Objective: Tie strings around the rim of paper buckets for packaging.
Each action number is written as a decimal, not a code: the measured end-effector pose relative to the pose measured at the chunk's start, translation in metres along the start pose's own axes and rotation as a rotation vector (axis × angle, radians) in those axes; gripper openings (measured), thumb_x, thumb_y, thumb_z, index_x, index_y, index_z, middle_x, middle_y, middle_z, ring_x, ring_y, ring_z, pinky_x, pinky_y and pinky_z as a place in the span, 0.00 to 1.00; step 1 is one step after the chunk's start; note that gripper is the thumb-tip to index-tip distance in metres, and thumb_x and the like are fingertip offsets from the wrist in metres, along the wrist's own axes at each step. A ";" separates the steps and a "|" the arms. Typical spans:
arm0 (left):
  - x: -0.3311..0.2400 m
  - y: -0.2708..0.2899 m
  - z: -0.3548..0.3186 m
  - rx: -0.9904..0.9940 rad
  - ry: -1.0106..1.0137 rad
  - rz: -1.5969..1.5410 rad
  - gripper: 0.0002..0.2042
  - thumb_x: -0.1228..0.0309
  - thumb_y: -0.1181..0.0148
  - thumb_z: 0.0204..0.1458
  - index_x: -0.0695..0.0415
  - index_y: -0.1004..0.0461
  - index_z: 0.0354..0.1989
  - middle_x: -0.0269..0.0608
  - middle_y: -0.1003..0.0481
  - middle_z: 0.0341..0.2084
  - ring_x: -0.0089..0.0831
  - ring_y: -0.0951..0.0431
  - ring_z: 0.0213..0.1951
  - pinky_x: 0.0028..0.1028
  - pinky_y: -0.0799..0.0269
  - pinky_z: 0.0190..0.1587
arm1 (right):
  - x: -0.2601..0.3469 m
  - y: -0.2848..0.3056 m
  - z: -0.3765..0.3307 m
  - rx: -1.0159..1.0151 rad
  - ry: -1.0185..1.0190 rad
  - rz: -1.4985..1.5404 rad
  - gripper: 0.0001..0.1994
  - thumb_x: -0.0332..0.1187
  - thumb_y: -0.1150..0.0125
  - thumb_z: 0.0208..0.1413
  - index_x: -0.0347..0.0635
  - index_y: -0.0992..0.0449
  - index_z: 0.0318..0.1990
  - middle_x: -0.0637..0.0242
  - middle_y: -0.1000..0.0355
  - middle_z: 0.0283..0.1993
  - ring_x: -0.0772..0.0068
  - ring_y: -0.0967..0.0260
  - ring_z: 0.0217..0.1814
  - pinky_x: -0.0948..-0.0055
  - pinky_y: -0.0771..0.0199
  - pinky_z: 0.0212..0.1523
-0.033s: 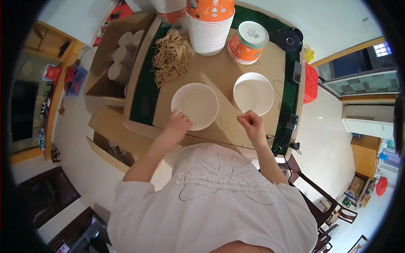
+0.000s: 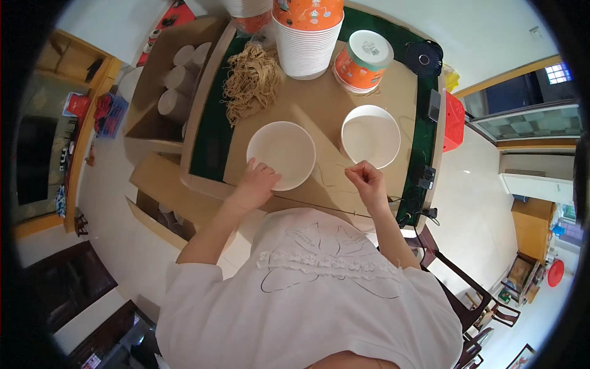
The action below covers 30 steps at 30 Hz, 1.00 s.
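Observation:
My left hand [image 2: 255, 184] grips the near rim of a white paper bowl [image 2: 281, 154] that lies on the brown-paper table top [image 2: 319, 104]. My right hand [image 2: 367, 181] is closed with its fingertips pinched on a thin tan string [image 2: 335, 167], just in front of a second white bowl [image 2: 370, 135]. A loose bundle of similar tan strings [image 2: 251, 80] lies further back on the left. Both bowls look empty.
A tall stack of orange-and-white bowls [image 2: 307, 37] and a lidded orange tub [image 2: 364, 61] stand at the table's far side. An open cardboard box [image 2: 172, 80] with white rolls is at the left, a red stool [image 2: 453, 120] at the right.

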<state>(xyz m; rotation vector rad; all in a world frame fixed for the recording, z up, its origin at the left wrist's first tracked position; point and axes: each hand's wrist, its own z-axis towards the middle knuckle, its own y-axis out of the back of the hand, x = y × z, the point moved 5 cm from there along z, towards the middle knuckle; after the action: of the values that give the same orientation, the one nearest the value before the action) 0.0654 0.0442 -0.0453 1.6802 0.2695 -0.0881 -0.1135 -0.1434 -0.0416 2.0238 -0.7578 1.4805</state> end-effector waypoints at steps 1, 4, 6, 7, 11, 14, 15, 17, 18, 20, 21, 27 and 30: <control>-0.002 0.011 0.000 0.005 0.007 -0.002 0.11 0.68 0.42 0.45 0.53 0.26 0.39 0.40 0.27 0.34 0.38 0.29 0.42 0.40 0.38 0.50 | 0.001 -0.004 -0.001 0.017 -0.002 0.033 0.04 0.27 0.39 0.51 0.39 0.27 0.28 0.81 0.40 0.17 0.92 0.49 0.20 0.86 0.51 0.21; -0.015 0.035 0.015 -0.220 0.026 -0.418 0.13 0.67 0.43 0.48 0.55 0.27 0.42 0.38 0.25 0.33 0.35 0.27 0.40 0.36 0.34 0.47 | 0.002 -0.017 -0.002 0.125 0.043 0.061 0.03 0.23 0.40 0.51 0.39 0.29 0.28 0.78 0.34 0.23 0.91 0.42 0.24 0.88 0.45 0.25; -0.016 0.016 0.031 -0.061 0.429 -1.346 0.12 0.70 0.45 0.52 0.59 0.28 0.44 0.36 0.25 0.29 0.24 0.27 0.34 0.25 0.31 0.40 | 0.001 -0.027 -0.001 0.159 0.063 0.069 0.03 0.23 0.40 0.51 0.40 0.29 0.28 0.78 0.34 0.23 0.91 0.42 0.24 0.89 0.45 0.24; -0.024 0.017 0.039 -0.065 0.432 -1.347 0.12 0.70 0.45 0.52 0.59 0.28 0.44 0.36 0.25 0.29 0.24 0.27 0.34 0.25 0.31 0.40 | 0.001 -0.032 0.000 0.182 0.084 0.074 0.03 0.23 0.41 0.51 0.40 0.29 0.28 0.77 0.34 0.23 0.91 0.42 0.24 0.89 0.46 0.23; -0.035 0.005 0.058 -0.150 0.468 -1.661 0.06 0.73 0.44 0.52 0.63 0.25 0.35 0.35 0.25 0.25 0.18 0.28 0.26 0.18 0.32 0.29 | 0.008 -0.045 0.002 0.204 0.003 0.111 0.03 0.27 0.39 0.51 0.39 0.27 0.29 0.80 0.39 0.20 0.91 0.47 0.21 0.85 0.49 0.20; -0.031 -0.010 0.060 -0.216 0.474 -1.621 0.05 0.74 0.42 0.50 0.62 0.24 0.31 0.34 0.25 0.22 0.17 0.28 0.23 0.18 0.32 0.25 | 0.013 -0.045 0.009 0.161 0.084 -0.088 0.05 0.29 0.39 0.51 0.38 0.26 0.28 0.79 0.40 0.17 0.89 0.48 0.19 0.84 0.49 0.20; -0.030 -0.012 0.060 -0.250 0.471 -1.648 0.05 0.74 0.42 0.50 0.63 0.24 0.31 0.34 0.25 0.22 0.17 0.29 0.22 0.19 0.32 0.24 | 0.011 -0.043 0.011 0.138 0.107 -0.161 0.05 0.29 0.38 0.50 0.38 0.26 0.28 0.79 0.42 0.16 0.89 0.48 0.19 0.83 0.49 0.19; -0.025 -0.022 0.059 -0.276 0.521 -1.553 0.06 0.73 0.41 0.49 0.63 0.25 0.30 0.34 0.26 0.22 0.19 0.29 0.22 0.20 0.32 0.24 | 0.009 -0.043 0.014 0.113 0.130 -0.232 0.06 0.30 0.38 0.50 0.38 0.26 0.28 0.78 0.43 0.15 0.88 0.49 0.18 0.82 0.49 0.19; -0.020 -0.026 0.058 -0.306 0.569 -1.456 0.07 0.72 0.40 0.48 0.63 0.27 0.30 0.35 0.26 0.22 0.21 0.30 0.21 0.22 0.32 0.24 | 0.009 -0.042 0.015 0.082 0.129 -0.274 0.06 0.29 0.38 0.50 0.37 0.26 0.27 0.78 0.45 0.14 0.88 0.50 0.18 0.81 0.50 0.18; -0.015 -0.027 0.059 -0.408 0.587 -1.175 0.09 0.71 0.38 0.46 0.63 0.29 0.31 0.37 0.27 0.23 0.27 0.29 0.23 0.26 0.31 0.27 | 0.002 -0.040 0.020 0.044 0.125 -0.314 0.06 0.29 0.39 0.50 0.36 0.26 0.27 0.78 0.46 0.13 0.87 0.51 0.17 0.81 0.51 0.17; -0.014 -0.018 0.058 -0.503 0.599 -0.893 0.11 0.70 0.37 0.44 0.62 0.31 0.31 0.39 0.28 0.24 0.32 0.28 0.25 0.29 0.30 0.29 | -0.009 -0.037 0.024 0.050 0.111 -0.254 0.06 0.30 0.39 0.51 0.37 0.27 0.27 0.79 0.46 0.14 0.88 0.51 0.17 0.81 0.52 0.16; -0.027 -0.022 0.053 -0.133 0.498 -0.652 0.18 0.71 0.34 0.38 0.59 0.34 0.36 0.48 0.31 0.36 0.44 0.30 0.39 0.37 0.33 0.40 | -0.003 -0.039 0.024 0.162 -0.231 0.345 0.05 0.33 0.46 0.57 0.43 0.31 0.32 0.81 0.46 0.19 0.90 0.55 0.17 0.84 0.56 0.16; -0.035 -0.001 0.046 -0.352 0.366 -0.613 0.20 0.71 0.35 0.39 0.59 0.34 0.42 0.47 0.31 0.36 0.43 0.30 0.38 0.36 0.32 0.39 | 0.004 -0.041 0.019 0.206 -0.249 0.467 0.05 0.32 0.48 0.58 0.43 0.31 0.32 0.80 0.47 0.19 0.89 0.56 0.17 0.84 0.56 0.16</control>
<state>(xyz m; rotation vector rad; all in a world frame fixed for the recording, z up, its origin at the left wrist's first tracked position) 0.0358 -0.0058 -0.0452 1.2077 1.0139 -0.1776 -0.0709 -0.1280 -0.0457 2.3242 -1.2984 1.6231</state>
